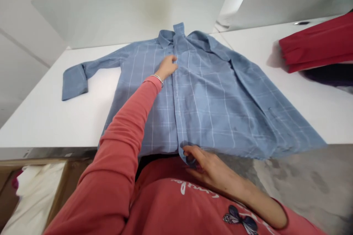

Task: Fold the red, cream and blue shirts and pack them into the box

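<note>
Plaid blue shirt (206, 99) is lying front up across a white table (96, 117), filling the centre of the frame. At upper centre, the left hand (167, 67) is touching the front placket (179, 117) below the collar (165, 39); whether it is pinching or pressing, I cannot tell. At lower centre, the right hand (212, 167) is closing its fingers on the placket's bottom end. The cloth is looking light, soft and crease-prone; the layered placket is probably offering the firmest hold.

White table (55, 117) | blue checked shirt (212, 99) | red-and-dark cloth pile (320, 44)
</note>
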Tool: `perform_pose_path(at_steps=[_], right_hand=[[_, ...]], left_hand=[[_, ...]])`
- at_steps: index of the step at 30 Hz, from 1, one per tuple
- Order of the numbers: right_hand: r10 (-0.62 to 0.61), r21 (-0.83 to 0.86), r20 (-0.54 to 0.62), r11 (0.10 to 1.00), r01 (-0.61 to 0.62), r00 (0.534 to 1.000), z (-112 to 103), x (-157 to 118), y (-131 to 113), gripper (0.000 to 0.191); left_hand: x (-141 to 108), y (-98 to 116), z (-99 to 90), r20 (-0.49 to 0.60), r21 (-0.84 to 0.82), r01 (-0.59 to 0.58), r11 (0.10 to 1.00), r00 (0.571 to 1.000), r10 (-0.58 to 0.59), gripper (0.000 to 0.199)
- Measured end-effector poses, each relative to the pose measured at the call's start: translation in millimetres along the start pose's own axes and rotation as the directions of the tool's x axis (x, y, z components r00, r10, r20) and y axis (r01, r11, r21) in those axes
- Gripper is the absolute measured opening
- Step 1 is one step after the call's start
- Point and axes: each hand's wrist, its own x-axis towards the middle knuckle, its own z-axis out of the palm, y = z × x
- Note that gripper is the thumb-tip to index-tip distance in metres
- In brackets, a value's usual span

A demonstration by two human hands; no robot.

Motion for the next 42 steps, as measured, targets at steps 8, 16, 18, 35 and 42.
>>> perform_pose_path(at_steps=[8, 16, 18, 35, 42], right_hand=[[0.002, 0.121, 0.041, 0.993, -0.007, 0.999, 20.7, -17.9, 16.0, 0.023], [0.417, 0.642, 0.113, 0.662, -0.387, 0.902, 48.9, -14.0, 37.7, 0.032], [0.522, 0.87, 0.171, 0.318, -0.376, 0.836, 56.7, -10.8, 35.1, 0.036], [0.451, 0.976, 0.195, -0.176, -0.127, 0.871, 60.9, -23.0, -9.9, 0.025], [0.5, 0.942, 0.21, 0.128, -0.312, 0.84, 69.1, -15.8, 8.7, 0.036]], left_hand=[[-37.8, -9.4, -13.0, 0.046, -0.093, -0.031, 0.995, 0.998, 0.035, 0.019], [-54.4, -8.4, -13.7, 0.031, -0.077, -0.09, 0.993, 0.995, 0.093, 0.019], [-61.1, -2.3, -14.5, 0.029, -0.066, -0.111, 0.992, 0.993, 0.113, 0.021], [-95.9, 1.7, -1.9, -0.002, -0.041, 0.048, 0.998, 0.999, -0.048, 0.028], [-94.2, 5.0, -8.0, 0.007, 0.068, 0.007, 0.998, 1.0, -0.007, 0.025]])
